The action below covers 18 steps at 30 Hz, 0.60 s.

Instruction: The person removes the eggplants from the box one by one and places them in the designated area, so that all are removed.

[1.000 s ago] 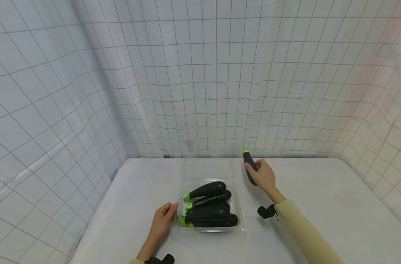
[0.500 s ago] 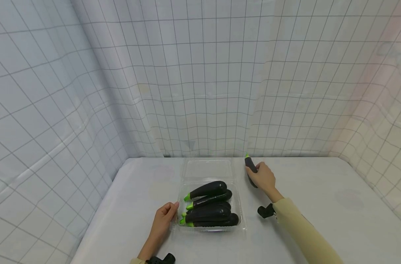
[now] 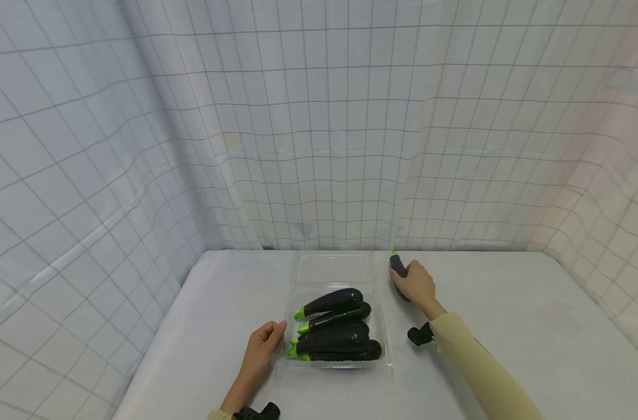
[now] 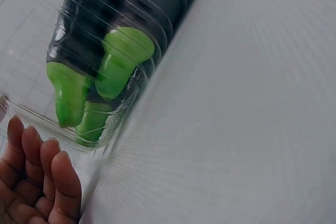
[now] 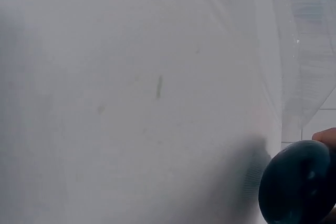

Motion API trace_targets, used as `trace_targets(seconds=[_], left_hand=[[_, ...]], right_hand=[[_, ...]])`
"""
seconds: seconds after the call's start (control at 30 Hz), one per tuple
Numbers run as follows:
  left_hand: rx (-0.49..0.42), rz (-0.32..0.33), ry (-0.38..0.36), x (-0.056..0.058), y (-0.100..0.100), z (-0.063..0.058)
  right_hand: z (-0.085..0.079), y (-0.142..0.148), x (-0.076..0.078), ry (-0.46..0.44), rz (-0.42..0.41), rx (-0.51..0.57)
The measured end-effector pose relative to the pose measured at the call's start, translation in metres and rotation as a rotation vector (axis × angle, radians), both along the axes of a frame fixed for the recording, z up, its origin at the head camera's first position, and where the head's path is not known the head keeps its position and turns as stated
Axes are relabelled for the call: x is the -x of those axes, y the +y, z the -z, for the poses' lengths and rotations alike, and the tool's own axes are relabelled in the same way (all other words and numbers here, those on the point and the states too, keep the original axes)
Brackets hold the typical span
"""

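My right hand grips a dark eggplant around its middle, beyond the right side of a clear plastic container. The green stem of this eggplant points to the back; its rounded end shows large in the right wrist view. Several more eggplants lie across the container, green stems to the left. At the container's left rim my left hand pinches the edge between thumb and fingers. In the left wrist view its curled fingers are right at the rim, below the green stems.
Behind the container's base its clear lid lies folded back, open. White cloth covers the table. A gridded white curtain hangs along the back edge and both sides. Black wrist cameras are on both wrists.
The eggplant in my right hand has come down and slightly nearer, with the hand around it. My left hand stays at the container's rim.
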<state>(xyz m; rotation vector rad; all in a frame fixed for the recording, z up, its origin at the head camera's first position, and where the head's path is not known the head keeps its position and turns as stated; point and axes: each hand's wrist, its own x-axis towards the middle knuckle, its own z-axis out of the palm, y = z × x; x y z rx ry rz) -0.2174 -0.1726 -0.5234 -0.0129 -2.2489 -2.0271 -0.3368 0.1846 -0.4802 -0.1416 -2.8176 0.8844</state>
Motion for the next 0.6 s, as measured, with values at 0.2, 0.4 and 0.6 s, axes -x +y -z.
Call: trace_targets(seconds=[0.2, 0.4, 0.6], left_hand=[[0.005, -0.007, 0.011, 0.0003, 0.0012, 0.0001], [0.008, -0.006, 0.002, 0.0005, 0.0003, 0.0013], [0.012, -0.002, -0.004, 0.0013, -0.0001, 0.0011]], right_hand=[[0.0064, 0.001, 0.0029, -0.015, 0.002, -0.014], [0.0087, 0.0017, 0.0023, -0.014, 0.005, -0.005], [0.0096, 0.0008, 0.0007, -0.003, 0.016, 0.026]])
